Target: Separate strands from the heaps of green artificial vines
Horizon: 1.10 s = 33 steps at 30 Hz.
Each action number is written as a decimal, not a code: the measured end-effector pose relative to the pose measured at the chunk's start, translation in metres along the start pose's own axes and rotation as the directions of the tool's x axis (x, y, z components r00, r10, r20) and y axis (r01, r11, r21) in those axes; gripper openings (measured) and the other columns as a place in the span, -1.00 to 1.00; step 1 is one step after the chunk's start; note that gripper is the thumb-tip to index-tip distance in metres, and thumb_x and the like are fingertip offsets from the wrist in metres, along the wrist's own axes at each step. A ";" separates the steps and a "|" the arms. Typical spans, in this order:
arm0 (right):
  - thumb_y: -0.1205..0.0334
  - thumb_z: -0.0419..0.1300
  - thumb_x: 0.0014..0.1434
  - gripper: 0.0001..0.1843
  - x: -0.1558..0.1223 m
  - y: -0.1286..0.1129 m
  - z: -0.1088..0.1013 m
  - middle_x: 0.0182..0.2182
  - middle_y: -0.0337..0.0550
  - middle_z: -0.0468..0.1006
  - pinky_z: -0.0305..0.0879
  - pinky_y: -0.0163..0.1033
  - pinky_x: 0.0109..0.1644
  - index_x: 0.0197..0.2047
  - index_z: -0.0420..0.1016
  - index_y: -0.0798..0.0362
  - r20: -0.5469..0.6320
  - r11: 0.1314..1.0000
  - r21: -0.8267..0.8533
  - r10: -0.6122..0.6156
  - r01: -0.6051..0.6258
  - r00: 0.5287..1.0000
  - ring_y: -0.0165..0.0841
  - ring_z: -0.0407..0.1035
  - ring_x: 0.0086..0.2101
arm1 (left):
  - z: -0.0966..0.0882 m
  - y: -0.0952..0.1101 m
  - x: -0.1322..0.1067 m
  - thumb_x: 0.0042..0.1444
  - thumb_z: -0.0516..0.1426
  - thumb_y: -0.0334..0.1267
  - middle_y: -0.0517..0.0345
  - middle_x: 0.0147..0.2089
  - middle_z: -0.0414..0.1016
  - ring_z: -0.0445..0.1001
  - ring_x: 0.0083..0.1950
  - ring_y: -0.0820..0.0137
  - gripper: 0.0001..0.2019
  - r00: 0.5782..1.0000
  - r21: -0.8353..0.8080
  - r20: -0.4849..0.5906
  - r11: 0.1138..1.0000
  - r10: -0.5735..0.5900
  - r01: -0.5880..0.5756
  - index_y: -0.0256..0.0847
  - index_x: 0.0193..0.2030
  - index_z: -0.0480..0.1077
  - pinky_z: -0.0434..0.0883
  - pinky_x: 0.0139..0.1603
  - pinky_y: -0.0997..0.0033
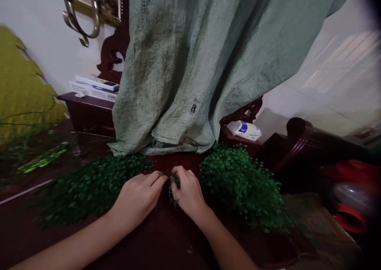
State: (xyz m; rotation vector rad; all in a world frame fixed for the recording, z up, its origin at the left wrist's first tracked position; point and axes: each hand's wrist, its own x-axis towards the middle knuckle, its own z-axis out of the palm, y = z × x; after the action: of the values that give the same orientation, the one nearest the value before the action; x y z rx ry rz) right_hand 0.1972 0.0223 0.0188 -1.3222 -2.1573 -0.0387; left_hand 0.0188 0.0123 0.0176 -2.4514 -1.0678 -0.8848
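Note:
Both my hands meet over the middle of a dark red-brown wooden table. My left hand is closed, thumb and forefinger pinching a thin green plastic-looking stem. Curled around a small bunch of green stems is my right hand, its fingertips close to those of the left. A leafy green bundle lies left of my hands. Another leafy bundle, brighter green, lies to their right. Whether the stem in the left joins the bunch in the right I cannot tell.
A grey-green woven cloth hangs behind the table. At left are loose green strands, a yellow-green tool-like object and white boxes. A tissue pack and a red roll-shaped object are at right.

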 end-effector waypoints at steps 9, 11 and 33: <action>0.39 -0.01 0.16 -0.81 0.001 0.013 0.006 -0.35 -0.13 0.48 0.21 -0.27 -0.31 -0.16 0.33 0.05 -0.099 0.986 0.069 0.157 -0.151 0.983 -0.33 0.35 -0.42 | 0.009 -0.009 -0.001 0.12 -0.06 -0.59 -0.03 -0.10 0.57 0.55 -0.21 0.22 -0.63 0.998 -0.080 0.054 0.996 -0.021 0.025 -0.28 -0.08 0.47 0.49 -0.21 0.21; 0.35 -0.01 0.18 -0.84 0.002 0.014 0.006 -0.37 -0.15 0.47 0.21 -0.29 -0.33 -0.17 0.32 0.05 -0.095 0.979 0.114 0.182 -0.171 0.979 -0.35 0.34 -0.45 | 0.011 -0.010 0.000 0.11 -0.05 -0.58 -0.06 -0.08 0.57 0.55 -0.18 0.19 -0.63 0.998 -0.072 0.062 0.997 -0.030 0.035 -0.29 -0.09 0.49 0.50 -0.19 0.17; 0.13 -0.08 0.32 -0.79 0.006 0.008 0.004 -0.28 -0.08 0.51 0.30 -0.21 -0.19 -0.14 0.29 0.03 -0.133 0.911 0.276 0.351 -0.306 0.927 -0.28 0.44 -0.30 | 0.037 -0.004 -0.014 0.29 -0.07 0.02 -0.17 0.30 0.30 0.26 0.32 0.05 -0.44 0.968 -0.097 0.247 0.993 -0.044 0.069 -0.31 0.29 0.26 0.09 0.33 -0.09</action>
State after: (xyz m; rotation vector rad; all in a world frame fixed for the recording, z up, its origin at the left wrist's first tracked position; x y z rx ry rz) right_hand 0.2003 0.0324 0.0162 -1.4534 -1.7003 0.2347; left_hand 0.0234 0.0265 -0.0186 -2.6835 -1.2068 -0.6830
